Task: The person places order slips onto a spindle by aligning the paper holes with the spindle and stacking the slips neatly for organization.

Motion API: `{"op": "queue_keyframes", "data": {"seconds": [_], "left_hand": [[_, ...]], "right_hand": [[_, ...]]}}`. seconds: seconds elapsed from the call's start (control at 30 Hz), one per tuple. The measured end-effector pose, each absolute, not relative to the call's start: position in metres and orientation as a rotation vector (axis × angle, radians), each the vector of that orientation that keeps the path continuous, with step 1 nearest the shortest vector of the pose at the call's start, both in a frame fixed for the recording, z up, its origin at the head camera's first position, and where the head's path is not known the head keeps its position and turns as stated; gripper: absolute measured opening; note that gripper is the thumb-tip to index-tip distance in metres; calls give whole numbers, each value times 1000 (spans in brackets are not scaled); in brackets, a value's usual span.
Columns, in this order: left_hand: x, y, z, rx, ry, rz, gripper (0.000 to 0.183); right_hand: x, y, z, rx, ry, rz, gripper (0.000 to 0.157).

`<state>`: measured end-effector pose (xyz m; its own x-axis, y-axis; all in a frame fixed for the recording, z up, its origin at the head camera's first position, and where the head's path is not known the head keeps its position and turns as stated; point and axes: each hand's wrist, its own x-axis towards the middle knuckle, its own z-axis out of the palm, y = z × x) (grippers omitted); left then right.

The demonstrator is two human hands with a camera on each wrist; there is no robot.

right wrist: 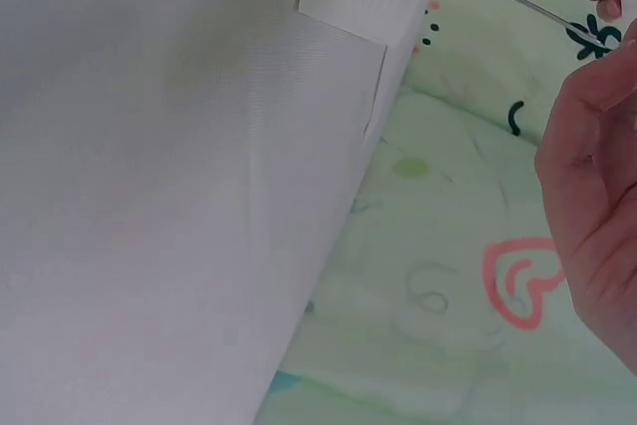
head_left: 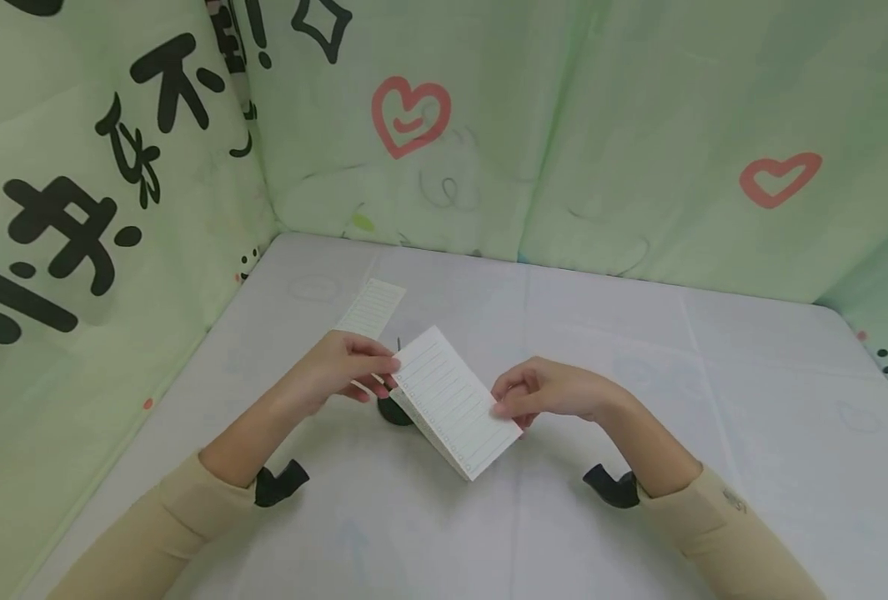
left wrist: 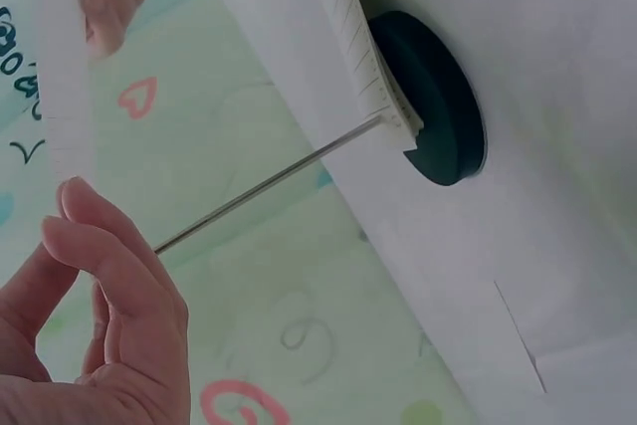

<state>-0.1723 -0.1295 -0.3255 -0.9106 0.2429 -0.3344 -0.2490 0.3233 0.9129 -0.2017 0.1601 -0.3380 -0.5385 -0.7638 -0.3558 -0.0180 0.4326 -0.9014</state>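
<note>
A lined white paper slip [head_left: 451, 400] is held in the air between both hands, tilted over the table. My left hand [head_left: 346, 367] pinches its upper left corner, and my right hand [head_left: 556, 390] pinches the edge near its right corner. Below it stands a bill spike with a dark round base [left wrist: 453, 106] and a thin metal rod [left wrist: 269, 184]. Another lined slip [left wrist: 353, 37] sits low on the rod, against the base. In the head view the held slip covers much of the spike; the rod's end passes behind my left fingers in the left wrist view.
A further lined slip [head_left: 372, 307] lies flat on the white tabletop [head_left: 601, 317], behind my left hand. Green printed curtains [head_left: 639, 125] hang along the back and left edges. Dark wrist mounts [head_left: 282, 483] project from both sleeves.
</note>
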Motion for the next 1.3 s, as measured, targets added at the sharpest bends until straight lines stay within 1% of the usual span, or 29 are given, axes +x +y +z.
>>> {"op": "queue_keyframes", "data": {"seconds": [0.2, 0.53, 1.3], "left_hand": [[-179, -138, -317, 7, 2228, 1646, 28], [-189, -142, -315, 3, 2224, 1647, 30], [-194, -135, -326, -49, 2142, 1733, 29]], "right_hand": [[-199, 164, -336, -636, 1916, -1256, 19], [-210, 165, -340, -560, 1994, -1310, 21], [-219, 165, -357, -485, 1868, -1390, 9]]}}
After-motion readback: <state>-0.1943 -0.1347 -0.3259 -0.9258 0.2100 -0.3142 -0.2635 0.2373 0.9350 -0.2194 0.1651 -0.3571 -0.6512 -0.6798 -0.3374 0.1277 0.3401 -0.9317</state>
